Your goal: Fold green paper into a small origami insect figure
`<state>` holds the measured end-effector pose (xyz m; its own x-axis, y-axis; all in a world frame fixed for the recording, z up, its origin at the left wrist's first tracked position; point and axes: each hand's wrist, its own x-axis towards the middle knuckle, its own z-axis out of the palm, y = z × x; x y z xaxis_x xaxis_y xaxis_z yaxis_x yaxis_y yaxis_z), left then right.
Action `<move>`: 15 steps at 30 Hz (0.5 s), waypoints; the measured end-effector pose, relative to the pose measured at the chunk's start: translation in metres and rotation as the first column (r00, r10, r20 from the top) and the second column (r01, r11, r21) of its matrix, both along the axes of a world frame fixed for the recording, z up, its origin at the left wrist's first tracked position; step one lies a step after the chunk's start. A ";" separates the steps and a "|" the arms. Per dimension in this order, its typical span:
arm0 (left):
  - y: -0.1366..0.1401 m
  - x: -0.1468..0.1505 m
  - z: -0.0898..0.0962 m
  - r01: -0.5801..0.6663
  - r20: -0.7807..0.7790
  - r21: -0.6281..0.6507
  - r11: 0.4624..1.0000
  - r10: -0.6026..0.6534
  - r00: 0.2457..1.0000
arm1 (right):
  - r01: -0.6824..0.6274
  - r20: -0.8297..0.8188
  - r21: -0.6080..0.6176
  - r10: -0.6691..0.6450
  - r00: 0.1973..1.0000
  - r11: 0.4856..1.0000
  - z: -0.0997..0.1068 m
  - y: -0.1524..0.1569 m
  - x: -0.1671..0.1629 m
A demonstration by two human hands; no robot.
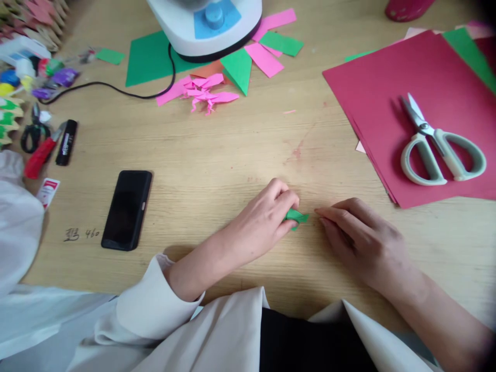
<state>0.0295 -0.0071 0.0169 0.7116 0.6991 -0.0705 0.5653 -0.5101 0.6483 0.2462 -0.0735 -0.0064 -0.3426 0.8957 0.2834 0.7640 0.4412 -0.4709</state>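
Observation:
My left hand (267, 214) pinches a small folded piece of green paper (298, 217) just above the wooden table, its pointed end sticking out to the right. Across a narrow gap from that tip is my right hand (360, 237), thumb and forefinger pressed together. Whatever those right fingers may hold is too small or hidden to make out. Pink folded paper pieces (205, 93) lie farther back, beside a green paper triangle (238, 70).
Grey-handled scissors (426, 142) rest partly spread on red paper sheets (364, 98) at right. A white device with a blue knob (214, 16) stands at the back, with a black cord. At left are a phone (127, 209), a red-handled cutter (41, 157) and another person's sleeve (17, 217).

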 end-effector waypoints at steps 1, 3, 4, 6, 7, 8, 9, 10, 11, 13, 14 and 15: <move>-0.001 0.000 0.000 -0.004 0.002 -0.002 1.000 0.004 1.000 | 0.003 -0.005 0.000 -0.003 1.000 1.000 0.000 0.001 -0.001; -0.001 0.000 -0.001 -0.030 0.002 -0.002 1.000 0.030 1.000 | 0.010 -0.018 0.002 -0.010 1.000 1.000 0.000 0.002 -0.002; -0.002 0.000 -0.002 -0.047 0.001 -0.005 0.999 0.047 0.999 | 0.017 -0.028 0.002 -0.017 0.999 1.000 0.000 0.003 -0.002; -0.002 -0.001 -0.002 -0.073 -0.002 -0.025 0.997 0.072 0.997 | 0.032 -0.058 -0.008 -0.033 0.998 0.999 0.000 0.005 -0.002; -0.002 -0.002 -0.001 -0.082 -0.003 -0.042 0.996 0.082 0.997 | 0.040 -0.073 -0.014 -0.041 0.997 0.999 0.000 0.006 -0.002; -0.002 -0.003 0.000 -0.089 -0.003 -0.062 0.994 0.089 0.996 | 0.047 -0.087 -0.021 -0.049 0.995 0.999 0.000 0.007 -0.002; -0.002 -0.004 0.001 -0.095 0.000 -0.084 0.992 0.096 0.995 | 0.053 -0.102 -0.027 -0.056 0.993 0.998 0.001 0.008 -0.002; -0.002 -0.004 0.003 -0.105 0.007 -0.104 0.989 0.106 0.994 | 0.059 -0.117 -0.031 -0.062 0.991 0.998 0.001 0.008 -0.002; -0.002 -0.005 0.004 -0.119 0.020 -0.124 0.985 0.122 0.992 | 0.065 -0.135 -0.035 -0.069 0.988 0.997 0.002 0.009 -0.002; -0.002 -0.005 0.007 -0.145 0.060 -0.177 0.973 0.158 0.986 | 0.084 -0.186 -0.068 -0.095 0.978 0.994 0.003 0.008 -0.003; -0.002 -0.006 0.007 -0.155 0.082 -0.215 0.964 0.176 0.981 | 0.094 -0.218 -0.099 -0.114 0.969 0.991 0.004 0.007 -0.004; -0.002 -0.006 0.007 -0.164 0.107 -0.261 0.951 0.198 0.974 | 0.103 -0.253 -0.143 -0.137 0.958 0.984 0.005 0.007 -0.005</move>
<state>0.0236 -0.0087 0.0243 0.5893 0.7890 -0.1740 0.5356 -0.2202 0.8153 0.2410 -0.0667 -0.0018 -0.1597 0.9602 0.2292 0.6509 0.2770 -0.7068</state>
